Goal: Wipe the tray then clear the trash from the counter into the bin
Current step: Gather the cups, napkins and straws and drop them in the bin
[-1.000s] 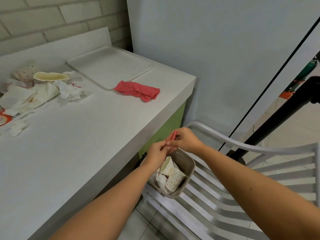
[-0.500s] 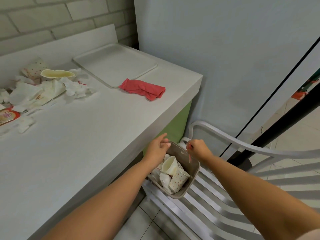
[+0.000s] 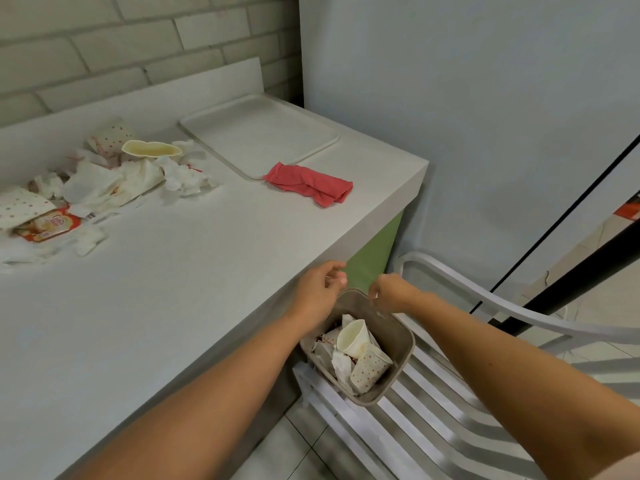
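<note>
Left hand [image 3: 318, 289] and right hand [image 3: 393, 292] hover loosely curled, empty, above the bin [image 3: 406, 344].

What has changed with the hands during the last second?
The right hand parted from the left hand, carried the thin red stick over the bin and no longer holds it. The tray, red cloth and trash pile stayed in place.

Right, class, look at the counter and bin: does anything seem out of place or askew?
Yes. The bin sits on a slatted chair, seemingly tilted near its edge. Crumpled napkins and paper cups litter the left of the counter, and the red cloth lies bunched against the tray.
</note>
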### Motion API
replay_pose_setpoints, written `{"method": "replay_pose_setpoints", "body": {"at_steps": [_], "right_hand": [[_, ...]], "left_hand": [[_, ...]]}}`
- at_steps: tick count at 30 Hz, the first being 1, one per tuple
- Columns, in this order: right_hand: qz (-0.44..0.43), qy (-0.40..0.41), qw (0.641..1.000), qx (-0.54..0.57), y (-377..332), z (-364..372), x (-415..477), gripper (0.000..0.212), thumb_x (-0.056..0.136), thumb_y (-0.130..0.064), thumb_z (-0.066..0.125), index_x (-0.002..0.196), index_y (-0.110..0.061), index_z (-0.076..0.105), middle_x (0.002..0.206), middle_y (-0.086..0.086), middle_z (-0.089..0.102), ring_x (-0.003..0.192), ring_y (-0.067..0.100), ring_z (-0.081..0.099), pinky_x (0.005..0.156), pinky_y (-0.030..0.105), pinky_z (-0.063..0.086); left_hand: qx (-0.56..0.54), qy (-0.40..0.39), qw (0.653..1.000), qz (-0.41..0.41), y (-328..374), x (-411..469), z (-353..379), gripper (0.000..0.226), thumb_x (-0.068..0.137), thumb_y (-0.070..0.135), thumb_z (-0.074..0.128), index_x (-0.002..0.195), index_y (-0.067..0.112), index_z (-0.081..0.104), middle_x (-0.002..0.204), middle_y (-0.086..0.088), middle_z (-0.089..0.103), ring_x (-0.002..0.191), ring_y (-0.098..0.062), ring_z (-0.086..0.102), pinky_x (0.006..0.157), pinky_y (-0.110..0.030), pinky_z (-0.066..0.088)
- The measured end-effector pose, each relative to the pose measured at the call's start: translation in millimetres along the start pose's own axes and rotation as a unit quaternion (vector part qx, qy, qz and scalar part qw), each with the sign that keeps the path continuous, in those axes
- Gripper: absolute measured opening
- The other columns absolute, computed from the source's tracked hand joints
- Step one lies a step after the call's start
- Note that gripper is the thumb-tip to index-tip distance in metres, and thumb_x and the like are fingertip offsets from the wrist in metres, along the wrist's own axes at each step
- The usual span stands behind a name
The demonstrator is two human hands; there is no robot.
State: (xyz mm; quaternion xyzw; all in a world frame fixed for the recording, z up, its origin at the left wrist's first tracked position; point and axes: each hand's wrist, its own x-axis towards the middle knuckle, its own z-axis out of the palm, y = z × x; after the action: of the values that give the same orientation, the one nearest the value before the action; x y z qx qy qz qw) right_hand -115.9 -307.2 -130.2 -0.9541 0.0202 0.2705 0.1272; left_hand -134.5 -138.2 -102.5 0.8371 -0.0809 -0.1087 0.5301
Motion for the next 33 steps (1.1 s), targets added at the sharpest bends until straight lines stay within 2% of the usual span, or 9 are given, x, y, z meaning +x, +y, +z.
{"method": "replay_pose_setpoints", "body": {"at_steps": [2,4,7,11,15,19,24,27,33], "right_hand": [[-0.018,-0.035,0.999,-0.003,-22,-19,-7,0.024,0.088,-0.007,0.047,0.102,-0.004,0.066,0.070,0.010,0.066,0.061,0.023,0.063,0.063,0.031,0.054],[-0.041,-0.073,0.996,-0.018,-49,-40,-15,0.021,0.090,-0.008,0.048,0.103,-0.001,0.064,0.058,0.007,0.059,0.047,0.017,0.053,0.053,0.025,0.048],[-0.096,-0.101,0.989,-0.040,-93,-67,-33,0.015,0.093,-0.018,0.053,0.091,-0.006,0.063,0.057,0.006,0.058,0.044,0.014,0.050,0.050,0.021,0.044],[-0.172,-0.091,0.978,-0.075,-153,-85,-51,0.017,0.091,-0.020,0.054,0.081,-0.010,0.063,0.058,0.006,0.059,0.044,0.014,0.048,0.049,0.020,0.040],[-0.240,-0.052,0.966,-0.079,-212,-79,-56,0.016,0.091,-0.020,0.052,0.091,-0.011,0.065,0.068,0.005,0.062,0.050,0.012,0.052,0.049,0.019,0.041],[-0.284,-0.041,0.955,-0.075,-268,-66,-56,0.018,0.091,-0.021,0.053,0.103,-0.014,0.064,0.082,0.008,0.061,0.059,0.015,0.052,0.051,0.019,0.042],[-0.319,-0.008,0.944,-0.086,-325,-54,-50,0.026,0.091,-0.028,0.056,0.113,-0.017,0.064,0.099,0.002,0.057,0.088,0.023,0.058,0.078,0.031,0.049],[-0.345,0.009,0.934,-0.092,-360,-45,-44,0.027,0.092,-0.027,0.056,0.114,-0.013,0.064,0.102,0.000,0.051,0.091,0.016,0.050,0.080,0.027,0.042],[-0.365,0.034,0.926,-0.089,-428,-22,-20,0.040,0.092,-0.025,0.058,0.130,-0.015,0.052,0.133,0.009,0.043,0.122,0.025,0.044,0.098,0.030,0.037]], "left_hand": [[-0.004,0.019,1.000,0.016,6,-2,-8,0.023,0.094,0.011,0.050,0.115,0.011,0.061,0.089,-0.003,0.064,0.070,0.001,0.061,0.070,-0.009,0.049],[-0.014,0.045,0.998,0.031,12,-5,-21,0.019,0.094,0.010,0.050,0.108,0.010,0.063,0.082,-0.001,0.064,0.056,0.004,0.058,0.066,-0.016,0.050],[-0.009,0.102,0.993,0.052,18,-14,-48,0.017,0.094,0.010,0.050,0.098,0.012,0.066,0.074,0.009,0.061,0.051,0.001,0.053,0.057,-0.007,0.044],[0.022,0.173,0.983,0.050,16,-27,-95,0.013,0.094,0.015,0.051,0.088,0.017,0.062,0.074,0.010,0.059,0.065,-0.004,0.053,0.060,-0.011,0.042],[0.071,0.236,0.969,0.034,-1,-40,-149,0.012,0.094,0.014,0.051,0.090,0.011,0.061,0.088,0.003,0.059,0.072,-0.002,0.051,0.063,0.001,0.039],[0.097,0.292,0.951,-0.005,-27,-58,-203,0.009,0.093,0.011,0.051,0.089,0.011,0.059,0.094,0.000,0.056,0.074,-0.006,0.049,0.061,-0.005,0.038],[0.124,0.328,0.935,-0.054,-62,-81,-266,0.011,0.092,0.008,0.052,0.098,0.006,0.061,0.098,-0.002,0.052,0.077,-0.012,0.050,0.062,-0.009,0.035],[0.132,0.346,0.925,-0.087,-84,-95,-304,0.012,0.092,0.008,0.053,0.099,0.007,0.062,0.101,-0.003,0.050,0.082,-0.015,0.053,0.071,-0.016,0.038],[0.147,0.370,0.906,-0.141,-122,-115,-367,0.012,0.089,0.009,0.057,0.100,0.007,0.063,0.113,-0.009,0.052,0.092,-0.019,0.056,0.079,-0.021,0.040]]}}
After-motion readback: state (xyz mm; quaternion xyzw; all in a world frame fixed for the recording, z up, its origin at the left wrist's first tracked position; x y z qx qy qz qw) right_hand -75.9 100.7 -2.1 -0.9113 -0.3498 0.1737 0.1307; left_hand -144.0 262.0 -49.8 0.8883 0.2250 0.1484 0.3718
